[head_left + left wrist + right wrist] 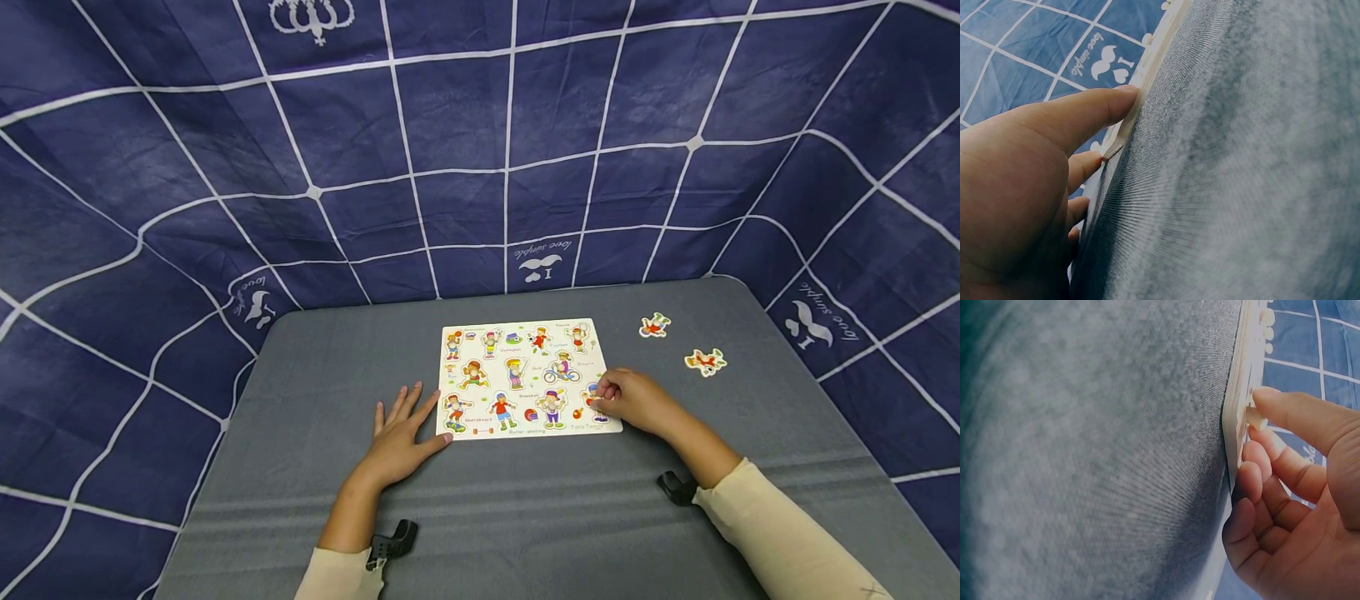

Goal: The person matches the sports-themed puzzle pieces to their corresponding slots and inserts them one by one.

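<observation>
Head view: grey felt-like table (525, 517), soft and matte, ringed by blue grid-print cloth (480, 125). Flat wooden puzzle board (525, 350) lies mid-table, near the front. Left hand (401, 437) flat, fingers spread, thumb against board's left edge. Right hand (637, 400) curled, pinching the small peg of a piece (1257, 417) at the board's lower right corner. Two cut-out figure pieces (654, 325) (705, 362) lie apart, right. Risk: thin peg slips from the pinch; board may slide.

Left hand (400, 437) flat, fingers spread; right hand (637, 402) curled, apparently pinching.
</observation>
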{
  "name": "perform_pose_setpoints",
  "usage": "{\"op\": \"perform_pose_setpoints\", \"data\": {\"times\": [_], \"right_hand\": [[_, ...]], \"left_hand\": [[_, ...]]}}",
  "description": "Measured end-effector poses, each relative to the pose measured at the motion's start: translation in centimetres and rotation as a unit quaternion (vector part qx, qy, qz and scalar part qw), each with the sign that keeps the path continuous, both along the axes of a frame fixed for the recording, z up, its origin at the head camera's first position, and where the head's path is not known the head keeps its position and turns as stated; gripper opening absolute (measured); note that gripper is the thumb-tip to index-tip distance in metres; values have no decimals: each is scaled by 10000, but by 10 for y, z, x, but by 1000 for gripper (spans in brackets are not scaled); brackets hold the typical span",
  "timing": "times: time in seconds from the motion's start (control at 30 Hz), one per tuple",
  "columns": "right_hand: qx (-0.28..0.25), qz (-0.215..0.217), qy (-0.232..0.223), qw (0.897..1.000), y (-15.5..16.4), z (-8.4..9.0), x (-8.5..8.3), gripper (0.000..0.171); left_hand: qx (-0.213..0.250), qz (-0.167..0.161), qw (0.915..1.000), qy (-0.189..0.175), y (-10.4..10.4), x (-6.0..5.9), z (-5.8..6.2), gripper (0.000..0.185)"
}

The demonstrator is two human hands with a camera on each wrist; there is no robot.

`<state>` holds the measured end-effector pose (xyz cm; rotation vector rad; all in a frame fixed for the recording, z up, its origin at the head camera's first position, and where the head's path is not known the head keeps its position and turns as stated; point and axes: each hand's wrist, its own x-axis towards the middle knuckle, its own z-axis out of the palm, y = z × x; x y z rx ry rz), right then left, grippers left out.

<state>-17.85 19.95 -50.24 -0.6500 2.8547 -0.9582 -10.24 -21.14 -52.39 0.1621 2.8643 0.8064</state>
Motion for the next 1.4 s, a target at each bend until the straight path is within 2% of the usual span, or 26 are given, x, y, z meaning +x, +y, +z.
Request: {"op": "perform_pose_setpoints", "data": {"times": [0.33, 0.63, 0.9, 1.1, 1.4], "right_hand": [[-106, -26, -74, 9999, 1, -1, 1, 14], [-596, -105, -166, 9980, 2, 0, 2, 8], [-1012, -603, -262, 9927, 10, 3, 2, 11], [-1132, -1010, 18, 9884, 18, 5, 0, 12], [-1289, -1303, 366, 9824, 40, 7, -4, 15]], "left_hand": [[-3, -27, 10000, 7, 0, 0, 0, 82], [-20, -38, 10000, -35, -1, 0, 1, 82], [28, -20, 10000, -34, -1, 1, -1, 82], [2, -19, 10000, -15, -1, 1, -1, 82], [-4, -9, 10000, -36, -1, 1, 0, 81]]}}
